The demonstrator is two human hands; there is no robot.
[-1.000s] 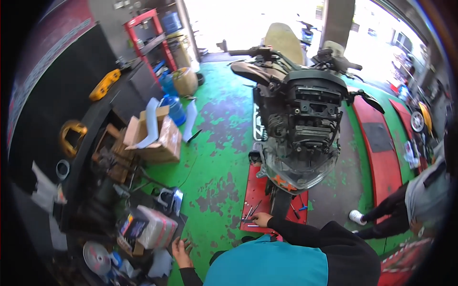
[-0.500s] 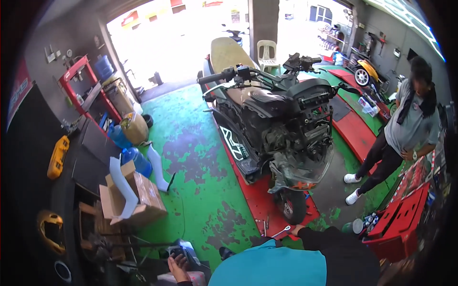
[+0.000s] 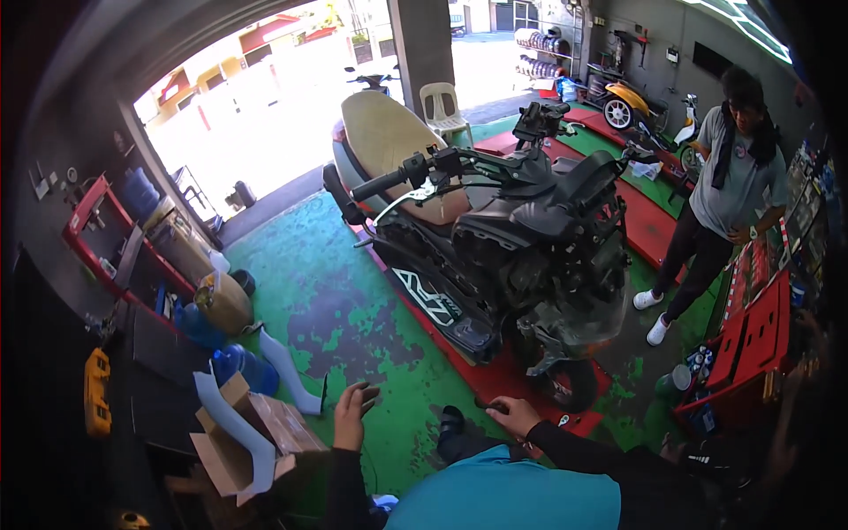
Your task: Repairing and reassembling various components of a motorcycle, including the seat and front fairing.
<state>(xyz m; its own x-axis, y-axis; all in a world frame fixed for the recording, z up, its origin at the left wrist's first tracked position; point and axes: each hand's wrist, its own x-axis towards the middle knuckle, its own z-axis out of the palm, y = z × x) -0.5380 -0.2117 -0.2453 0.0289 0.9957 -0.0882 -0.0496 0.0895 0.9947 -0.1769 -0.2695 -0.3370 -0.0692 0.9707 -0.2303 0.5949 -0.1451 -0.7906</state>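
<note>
My left hand is raised over the green floor beside the cardboard box, holding nothing, its fingers stretched up and apart. My right hand is over the red lift platform, left of the front wheel. Its fingers are curled together; a small dark shape shows at their tips, too unclear to name. A partly stripped scooter stands on the platform, with inner parts exposed at its front. Behind my right wrist, the ring end of a wrench lies on the red platform, the rest hidden.
Pale curved panels stand by the box, near a blue water jug. On the right are a red tool cabinet and a standing person. A white chair is behind the scooter. My shoe is between my hands.
Both hands have risen into fuller view. My right hand has come left, away from the wheel's base and the wrench. The view has tilted and shifted.
</note>
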